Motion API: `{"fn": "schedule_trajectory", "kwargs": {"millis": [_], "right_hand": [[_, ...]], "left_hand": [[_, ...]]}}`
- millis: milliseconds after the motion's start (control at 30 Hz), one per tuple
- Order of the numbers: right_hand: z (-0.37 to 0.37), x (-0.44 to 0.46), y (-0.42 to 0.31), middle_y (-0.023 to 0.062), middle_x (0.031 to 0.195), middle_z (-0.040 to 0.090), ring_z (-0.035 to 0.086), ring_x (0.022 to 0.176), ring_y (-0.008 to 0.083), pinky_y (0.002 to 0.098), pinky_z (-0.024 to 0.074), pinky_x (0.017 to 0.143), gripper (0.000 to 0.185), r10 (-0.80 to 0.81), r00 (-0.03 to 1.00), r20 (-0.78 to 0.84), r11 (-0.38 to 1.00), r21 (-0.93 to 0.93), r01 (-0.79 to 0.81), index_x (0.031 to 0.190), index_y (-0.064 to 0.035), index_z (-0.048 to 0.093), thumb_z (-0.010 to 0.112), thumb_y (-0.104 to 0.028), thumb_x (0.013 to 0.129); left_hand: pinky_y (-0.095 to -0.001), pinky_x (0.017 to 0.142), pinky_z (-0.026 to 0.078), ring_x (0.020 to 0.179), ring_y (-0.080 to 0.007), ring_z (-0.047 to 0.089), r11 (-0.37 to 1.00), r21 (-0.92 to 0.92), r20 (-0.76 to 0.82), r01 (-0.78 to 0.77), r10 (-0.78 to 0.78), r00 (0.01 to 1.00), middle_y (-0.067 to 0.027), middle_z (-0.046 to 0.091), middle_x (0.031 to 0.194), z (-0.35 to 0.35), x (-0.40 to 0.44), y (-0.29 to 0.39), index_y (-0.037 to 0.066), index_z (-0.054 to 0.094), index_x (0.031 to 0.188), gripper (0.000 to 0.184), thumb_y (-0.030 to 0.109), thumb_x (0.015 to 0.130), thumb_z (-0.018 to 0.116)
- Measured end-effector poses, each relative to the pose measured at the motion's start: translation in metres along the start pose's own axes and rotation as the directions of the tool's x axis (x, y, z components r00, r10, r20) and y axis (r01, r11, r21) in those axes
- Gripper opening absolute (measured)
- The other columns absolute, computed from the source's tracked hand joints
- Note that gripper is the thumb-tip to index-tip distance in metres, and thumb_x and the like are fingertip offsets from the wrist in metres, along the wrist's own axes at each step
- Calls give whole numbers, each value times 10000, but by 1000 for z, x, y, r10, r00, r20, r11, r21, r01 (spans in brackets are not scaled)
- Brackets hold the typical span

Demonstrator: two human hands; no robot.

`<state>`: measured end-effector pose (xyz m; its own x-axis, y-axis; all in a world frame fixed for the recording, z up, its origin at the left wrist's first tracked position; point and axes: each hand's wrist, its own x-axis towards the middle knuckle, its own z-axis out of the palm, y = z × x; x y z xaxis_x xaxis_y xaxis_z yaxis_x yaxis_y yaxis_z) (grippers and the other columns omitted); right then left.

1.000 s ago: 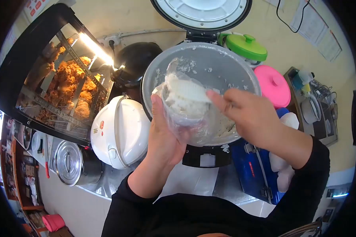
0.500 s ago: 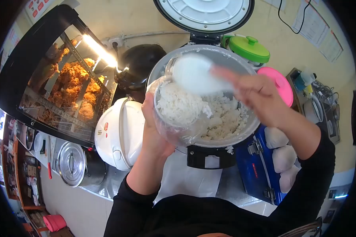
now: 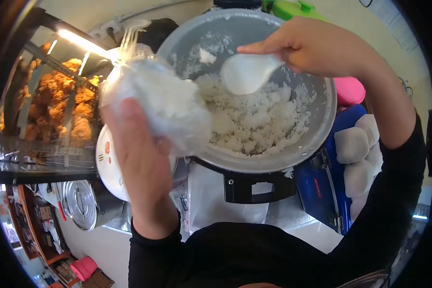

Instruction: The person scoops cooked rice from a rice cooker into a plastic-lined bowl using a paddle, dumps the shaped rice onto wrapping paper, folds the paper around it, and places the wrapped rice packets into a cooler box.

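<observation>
My left hand (image 3: 141, 153) holds a clear plastic bag of white rice (image 3: 170, 103), blurred by motion, at the left rim of a large grey pot (image 3: 329, 113). The bag's loose top sticks up at its upper left. My right hand (image 3: 305, 48) grips a white rice paddle (image 3: 247, 73) by its handle, the index finger stretched along it. The paddle's blade is above the loose rice (image 3: 254, 120) inside the pot. Grains and a small lump stick to the pot's inner wall.
A lit display case with fried chicken (image 3: 57, 101) stands left, near a white rice cooker (image 3: 111, 165) and a lidded metal pot (image 3: 81, 204). To the right are a blue cooler box (image 3: 324, 189), several wrapped white bundles (image 3: 357, 168) and a pink lid (image 3: 349, 91).
The bag of rice has moved left, out from over the pot. The paddle has left the bag's mouth and moved right over the rice. The view has shifted closer to the pot.
</observation>
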<state>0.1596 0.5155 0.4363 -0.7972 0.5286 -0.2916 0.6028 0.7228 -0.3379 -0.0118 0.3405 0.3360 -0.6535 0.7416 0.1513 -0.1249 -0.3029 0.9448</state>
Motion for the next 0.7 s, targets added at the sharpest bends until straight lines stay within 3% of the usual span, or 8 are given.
{"fn": "schedule_trajectory", "kwargs": {"millis": [100,133,167,267,367,467,567,700], "right_hand": [[37,30,43,124,777,665,648,754,284,348,496,676,331,37,985,171,802,-593,73,1009,-146,726,570,-19,746],[52,43,50,104,766,668,652,757,272,377,490,723,242,115,961,250,731,-676,88,933,-148,724,602,-63,742],[66,57,49,84,756,671,657,761,261,406,484,769,155,197,927,319,650,-750,120,858,-150,722,634,-107,737],[104,81,59,41,781,679,659,761,254,478,413,897,86,77,896,436,592,-743,311,780,-175,690,669,-155,700],[119,97,55,31,838,684,659,810,249,525,283,1032,101,79,821,565,606,-681,411,794,-171,697,647,-128,718],[139,99,62,34,893,685,650,864,245,496,226,1081,180,-21,798,602,700,-562,442,872,-183,720,616,-106,746],[143,102,62,30,922,689,638,889,217,472,206,1100,306,53,689,723,796,-447,408,1022,-217,724,591,-93,775],[118,110,72,17,857,688,627,849,172,436,304,1014,368,86,585,806,956,-231,178,1142,-242,683,570,-96,824]], "left_hand": [[-484,990,448,1244,-342,466,981,-196,-130,-2,-24,991,-170,460,1358,-4,-4,-1,56,317,1413,619,488,972,366],[-485,1004,440,1250,-346,460,965,-261,-189,19,-71,979,-171,445,1374,-6,-8,-1,68,311,1420,645,512,957,386],[-494,1011,430,1259,-347,451,998,-45,-283,-41,27,959,-167,427,1390,-11,-13,-5,85,306,1425,663,531,943,401],[-492,1011,429,1261,-342,448,990,92,-342,-104,129,931,-160,422,1393,-16,-23,-16,90,297,1429,660,528,946,395],[-490,1011,428,1263,-338,445,987,114,-351,-112,145,925,-154,417,1396,-17,-23,-21,94,288,1434,656,525,949,390],[-489,1010,427,1265,-333,442,987,123,-353,-107,145,924,-148,411,1399,-15,-23,-22,99,279,1438,652,521,952,384],[-487,1010,426,1268,-328,439,988,116,-349,-100,135,927,-142,406,1402,-14,-24,-22,104,270,1443,649,518,956,379],[-484,1010,425,1271,-322,435,994,81,-345,-79,102,933,-133,400,1406,-10,-25,-18,110,258,1449,645,514,960,372]]}}
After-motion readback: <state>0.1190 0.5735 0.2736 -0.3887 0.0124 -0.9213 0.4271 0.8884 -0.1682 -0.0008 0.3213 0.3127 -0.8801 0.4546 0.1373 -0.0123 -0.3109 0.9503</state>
